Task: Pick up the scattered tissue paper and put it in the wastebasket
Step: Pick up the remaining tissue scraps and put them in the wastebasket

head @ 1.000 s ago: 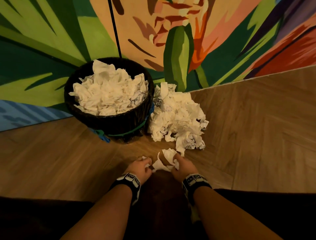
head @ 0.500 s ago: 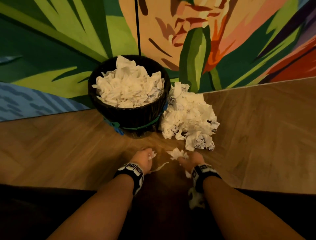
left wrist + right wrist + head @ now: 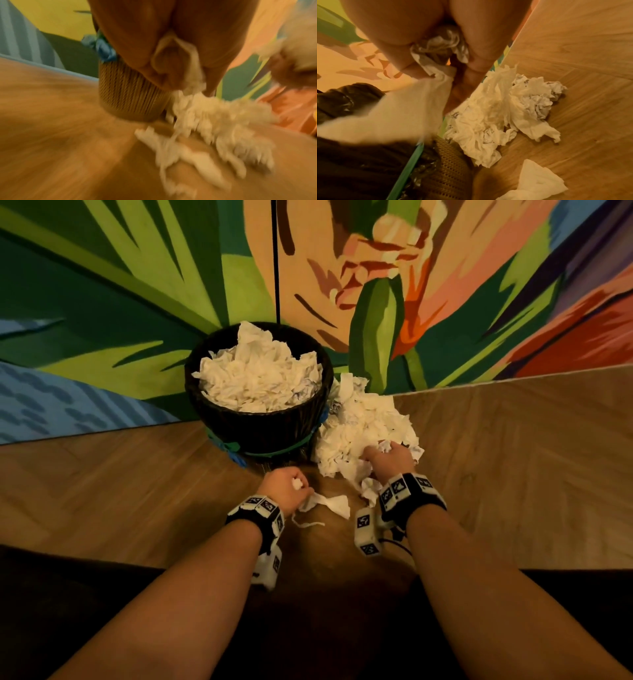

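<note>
A dark woven wastebasket (image 3: 260, 429) stands against the painted wall, heaped with white tissue (image 3: 257, 378). A pile of crumpled tissue (image 3: 363, 422) lies on the floor at its right side. My left hand (image 3: 291, 484) is curled round a small wad of tissue in front of the basket, with a strip of tissue (image 3: 329, 505) trailing from it. My right hand (image 3: 387, 457) reaches into the near edge of the pile and grips tissue (image 3: 440, 44) in its palm. The left wrist view is blurred and shows the basket's wall (image 3: 126, 97) and the pile (image 3: 214, 121).
A painted mural wall (image 3: 445, 285) rises right behind the basket and pile. The wooden herringbone floor (image 3: 513, 457) spreads to both sides. A loose flat tissue (image 3: 537, 182) lies on the floor near the basket. My dark-clothed knees (image 3: 68, 594) fill the bottom of the head view.
My right hand has moved forward from the loose piece in front of me into the pile, holding tissue. My left hand has moved forward a little, with a strip now trailing from it.
</note>
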`<state>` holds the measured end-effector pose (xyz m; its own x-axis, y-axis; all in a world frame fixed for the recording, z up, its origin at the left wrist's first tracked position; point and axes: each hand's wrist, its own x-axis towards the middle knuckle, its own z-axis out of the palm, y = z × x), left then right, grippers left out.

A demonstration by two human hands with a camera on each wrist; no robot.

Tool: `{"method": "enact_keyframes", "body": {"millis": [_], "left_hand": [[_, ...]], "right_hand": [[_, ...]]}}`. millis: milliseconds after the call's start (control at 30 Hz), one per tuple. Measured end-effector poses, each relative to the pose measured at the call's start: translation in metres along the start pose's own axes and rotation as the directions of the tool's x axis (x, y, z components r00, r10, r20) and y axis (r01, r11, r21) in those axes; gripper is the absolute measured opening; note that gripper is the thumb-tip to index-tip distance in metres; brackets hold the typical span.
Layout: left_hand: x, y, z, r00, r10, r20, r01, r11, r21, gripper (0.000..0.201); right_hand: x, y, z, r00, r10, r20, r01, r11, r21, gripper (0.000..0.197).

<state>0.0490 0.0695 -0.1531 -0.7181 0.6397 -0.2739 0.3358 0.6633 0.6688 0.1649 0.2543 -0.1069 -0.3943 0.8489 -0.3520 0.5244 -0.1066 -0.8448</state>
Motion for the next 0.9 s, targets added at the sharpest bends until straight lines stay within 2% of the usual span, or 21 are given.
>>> {"method": "enact_keyframes", "body": {"millis": [67,133,200,267,333,400,500,567,633,733,833,900], "left_hand": [[0.005,0.009,-0.01,0.998,0.05,-0.026,-0.051,0.998,-0.023,0.016],[0.011,0.016,-0.019,0.999,0.05,-0.009,-0.051,0.99,-0.133,0.025],[0.012,0.022,-0.025,0.999,0.021,0.038,-0.007,0.938,-0.346,0.027],[0.013,0.022,-0.028,0.999,0.032,-0.027,-0.04,0.921,-0.388,0.024],[0.015,0.014,-0.027,0.991,0.059,-0.117,-0.093,0.948,-0.303,0.015],[0.016,0.003,-0.02,0.991,0.043,-0.124,-0.066,0.981,-0.183,0.01],[0.017,-0.02,0.001,0.999,-0.038,0.026,0.036,0.996,0.079,0.014],[0.019,-0.038,0.016,0.983,-0.093,0.16,0.052,0.968,0.245,0.044],[0.019,-0.054,0.027,0.954,-0.13,0.269,0.041,0.949,0.312,0.076],[0.024,-0.068,0.037,0.932,-0.162,0.325,0.034,0.93,0.366,0.095],[0.032,-0.071,0.046,0.919,-0.15,0.365,-0.018,0.908,0.418,0.091],[0.036,-0.071,0.052,0.924,-0.101,0.368,-0.061,0.912,0.405,0.075]], "right_hand": [[0.001,-0.003,0.0,1.0,0.003,-0.017,-0.003,1.0,0.009,0.029],[0.0,-0.005,0.0,0.999,0.03,0.012,-0.029,0.999,-0.021,0.019],[-0.002,-0.003,0.002,0.996,0.071,0.057,-0.069,0.997,-0.04,0.013],[-0.003,0.006,0.008,0.993,0.092,0.07,-0.093,0.996,0.001,0.013],[-0.004,0.017,0.014,0.996,0.077,0.055,-0.074,0.996,-0.056,0.007],[-0.004,0.031,0.018,0.996,0.058,0.069,-0.043,0.978,-0.206,0.016],[-0.005,0.054,0.027,0.982,0.076,0.17,-0.014,0.94,-0.342,0.033],[-0.007,0.068,0.032,0.97,0.12,0.21,-0.03,0.921,-0.389,0.041],[-0.009,0.079,0.036,0.962,0.148,0.23,-0.045,0.916,-0.4,0.039],[-0.009,0.086,0.039,0.949,0.17,0.264,-0.062,0.925,-0.374,0.03],[-0.006,0.09,0.04,0.946,0.187,0.265,-0.067,0.912,-0.405,0.038],[-0.003,0.093,0.04,0.942,0.206,0.264,-0.088,0.913,-0.398,0.037]]}}
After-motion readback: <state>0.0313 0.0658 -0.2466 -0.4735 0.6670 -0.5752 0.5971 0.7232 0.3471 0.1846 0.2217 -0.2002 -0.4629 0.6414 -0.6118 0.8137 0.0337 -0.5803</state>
